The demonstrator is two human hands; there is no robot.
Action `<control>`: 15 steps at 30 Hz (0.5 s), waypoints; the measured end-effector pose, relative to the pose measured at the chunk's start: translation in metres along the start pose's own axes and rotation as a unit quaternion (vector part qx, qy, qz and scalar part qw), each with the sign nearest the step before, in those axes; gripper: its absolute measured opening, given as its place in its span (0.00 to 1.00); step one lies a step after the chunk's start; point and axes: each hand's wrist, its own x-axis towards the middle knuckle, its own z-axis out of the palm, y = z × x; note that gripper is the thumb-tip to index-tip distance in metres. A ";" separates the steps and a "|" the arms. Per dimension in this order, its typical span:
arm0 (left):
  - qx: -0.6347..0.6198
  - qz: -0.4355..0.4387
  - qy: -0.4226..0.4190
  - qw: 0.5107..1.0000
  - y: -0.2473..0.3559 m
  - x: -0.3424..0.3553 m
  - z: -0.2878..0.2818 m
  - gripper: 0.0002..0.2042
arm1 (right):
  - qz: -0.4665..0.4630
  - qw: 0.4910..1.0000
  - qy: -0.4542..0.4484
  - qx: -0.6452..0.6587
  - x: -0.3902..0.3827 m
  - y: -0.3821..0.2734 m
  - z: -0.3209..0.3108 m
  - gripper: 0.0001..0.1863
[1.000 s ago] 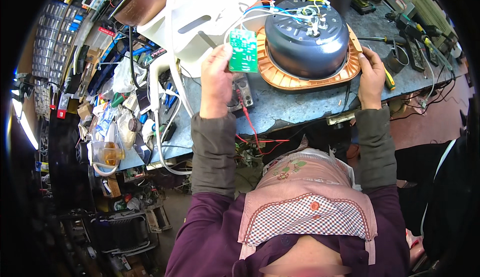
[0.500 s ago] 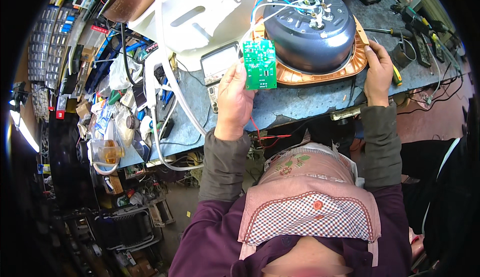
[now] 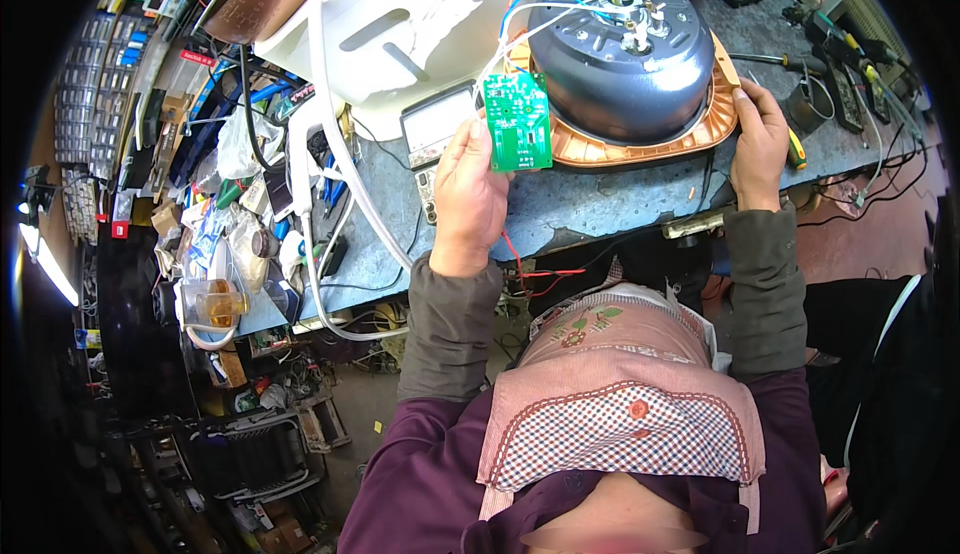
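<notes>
A green circuit board (image 3: pixel 520 129) is pinched by its left edge in my left hand (image 3: pixel 470 189), held up over the bench's front edge. Wires run from its top to a dark, round metal cooker housing (image 3: pixel 620 74), which lies upside down with white, blue and yellow leads on its base. Under the housing sits a copper-coloured plastic lid or frame (image 3: pixel 640 151). My right hand (image 3: pixel 760 149) grips the right rim of that frame, thumb on top; its other fingers are partly hidden.
A large white plastic shell (image 3: pixel 390 44) stands behind the board, near a white hose (image 3: pixel 335 124). A meter (image 3: pixel 440 124) lies left of my left hand. Screwdrivers (image 3: pixel 795 150) and pliers are at the right; parts and bags (image 3: pixel 240 144) crowd the left. A jug (image 3: pixel 212 306) stands at the corner.
The circuit board has risen slightly and tilted a little in my left hand. My right hand stays on the frame's rim, almost unmoved.
</notes>
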 end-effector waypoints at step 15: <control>0.030 -0.005 -0.029 0.999 0.001 0.010 0.000 0.23 | -0.002 1.000 -0.001 -0.018 0.002 0.005 -0.005 0.14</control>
